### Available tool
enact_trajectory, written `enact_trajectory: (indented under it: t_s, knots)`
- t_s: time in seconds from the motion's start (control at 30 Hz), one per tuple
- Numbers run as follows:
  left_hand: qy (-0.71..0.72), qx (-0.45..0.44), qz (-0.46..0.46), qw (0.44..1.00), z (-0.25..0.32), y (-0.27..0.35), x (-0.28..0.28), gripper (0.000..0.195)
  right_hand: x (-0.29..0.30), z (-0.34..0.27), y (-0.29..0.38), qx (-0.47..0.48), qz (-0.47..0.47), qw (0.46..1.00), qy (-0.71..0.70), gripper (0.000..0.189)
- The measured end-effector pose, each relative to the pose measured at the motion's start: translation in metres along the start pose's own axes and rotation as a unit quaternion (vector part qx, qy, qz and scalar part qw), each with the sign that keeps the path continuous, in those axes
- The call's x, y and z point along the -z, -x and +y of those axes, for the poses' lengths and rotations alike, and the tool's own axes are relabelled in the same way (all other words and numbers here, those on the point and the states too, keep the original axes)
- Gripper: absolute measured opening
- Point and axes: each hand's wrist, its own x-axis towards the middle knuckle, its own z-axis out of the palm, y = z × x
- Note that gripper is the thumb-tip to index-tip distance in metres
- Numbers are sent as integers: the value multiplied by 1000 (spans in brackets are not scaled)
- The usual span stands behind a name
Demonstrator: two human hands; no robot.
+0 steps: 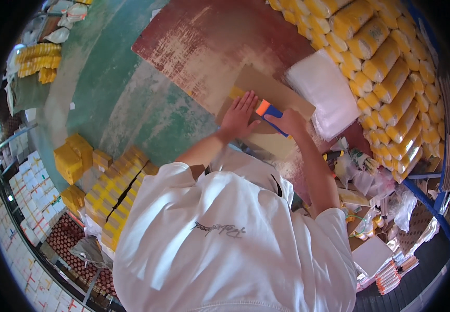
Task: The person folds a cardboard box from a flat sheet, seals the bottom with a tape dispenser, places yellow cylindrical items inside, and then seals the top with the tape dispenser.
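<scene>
A brown cardboard box (273, 87) lies in front of me on a worn red board. A strip of yellowish packing tape (236, 92) shows on its far left side. My left hand (240, 116) presses flat on the cardboard, fingers stretched out, holding nothing. Just to its right, my right hand (292, 123) grips a blue and orange tape dispenser (272, 113), whose orange end is close to my left fingers. The dispenser rests on or just over the box; its underside is hidden. A paler cardboard flap (273, 143) shows nearer to me, below my hands.
White translucent plastic sheets or bags (328, 95) lie right of the box. Yellow-and-white packs (381, 74) are piled at the right. A black-and-yellow tool (333, 155) lies by plastic scraps (373, 175). Tape-covered cartons (117, 195) stand at lower left. The board (209, 35) extends ahead.
</scene>
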Motion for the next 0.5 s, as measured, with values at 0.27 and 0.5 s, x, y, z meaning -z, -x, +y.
enact_trajectory:
  t_s: [0.27, 0.5]
  knots:
    - [-102, -5, 13, 995, 8, -1, -33, 88, 10, 3, 12, -3, 27, 999, 46, 80]
    - [-11, 25, -69, 997, 39, -8, -4, 113, 12, 32, 19, -14, -25, 999, -29, 81]
